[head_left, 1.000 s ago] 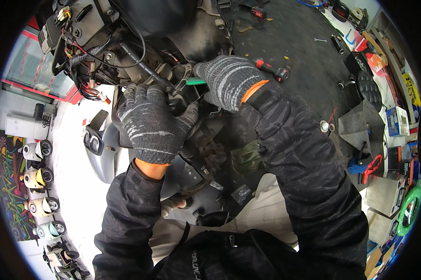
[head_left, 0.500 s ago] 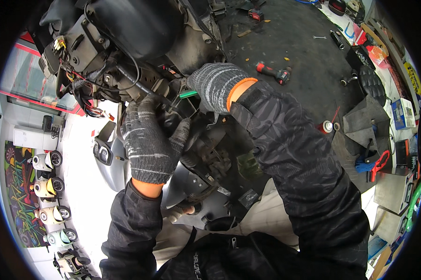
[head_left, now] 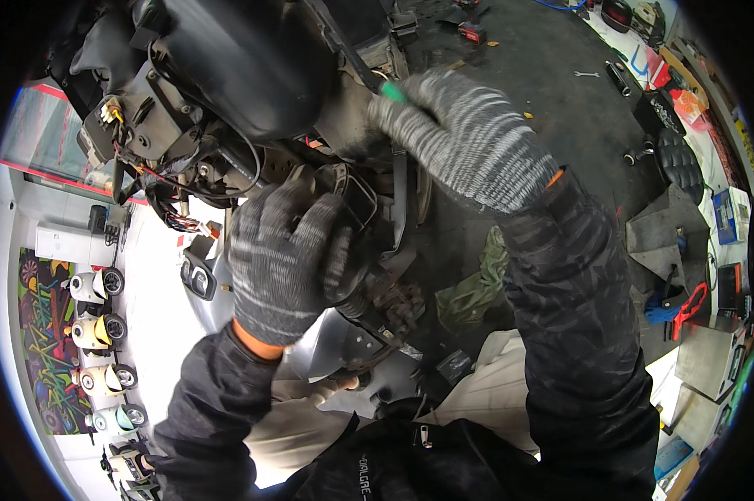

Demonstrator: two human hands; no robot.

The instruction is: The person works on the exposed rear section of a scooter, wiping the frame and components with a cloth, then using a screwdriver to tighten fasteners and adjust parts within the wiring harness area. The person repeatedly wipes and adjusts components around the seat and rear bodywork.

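Both my hands wear grey knit gloves and reach into the stripped front of a scooter (head_left: 251, 75). My left hand (head_left: 286, 260) presses on a black part beside a bundle of cables and wires (head_left: 185, 196). My right hand (head_left: 464, 138) is closed around a tool with a green handle (head_left: 393, 92), its tip hidden among the black parts. A grey body panel (head_left: 335, 351) sits below my left hand.
Several small scooters (head_left: 97, 334) stand in a row at the left before a colourful wall. Tools and a red power tool (head_left: 477, 32) lie on the dark floor at the top. Boxes, a red clamp (head_left: 686, 305) and clutter line the right side.
The view has come closer to the scooter. My right hand has risen higher with the green-handled tool. My left hand stays on the black part.
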